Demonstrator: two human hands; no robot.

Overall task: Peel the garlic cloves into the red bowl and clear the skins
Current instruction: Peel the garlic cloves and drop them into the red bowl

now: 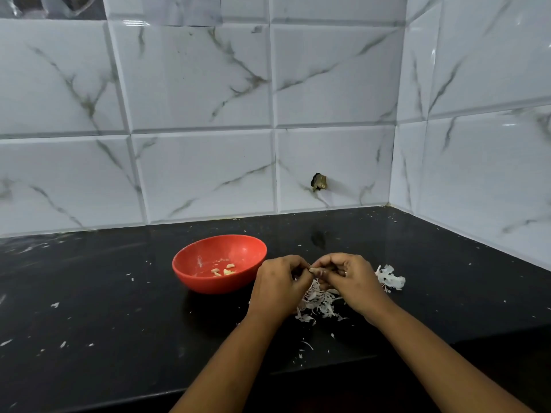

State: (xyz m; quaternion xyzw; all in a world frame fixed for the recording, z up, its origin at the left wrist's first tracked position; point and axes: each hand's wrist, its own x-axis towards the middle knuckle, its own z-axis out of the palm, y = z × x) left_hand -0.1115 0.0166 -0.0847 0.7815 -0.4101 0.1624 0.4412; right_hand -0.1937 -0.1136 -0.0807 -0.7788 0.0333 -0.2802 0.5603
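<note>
The small pale garlic clove [313, 269] sat pinched between the fingertips of both hands, right where they met above the surface. The left hand [278, 289] was curled with its thumb and forefinger closed on the clove's left end. The right hand [347, 278] was curled the same way on the other end. Only a sliver of the clove showed between the fingers. It seemed to lie crosswise from one hand to the other, but it was too small to be sure, and I could not tell which hand held skin and which held flesh.

The shallow red plastic bowl [214, 283] stood to the left of the hands on the glossy black stone surface [119, 308]. Its right rim was just beside the left hand's knuckles, so the left hand was the nearer one. A drop into the bowl would probably mean a short move leftward. A few peeled yellowish cloves [226, 271] already lay in the bottom of the bowl.

A loose pile of white papery skins [317, 302] lay directly below the hands. A second, smaller clump of skins [390, 277] lay just beyond the right hand's wrist, and stray flakes were scattered across the surface.
</note>
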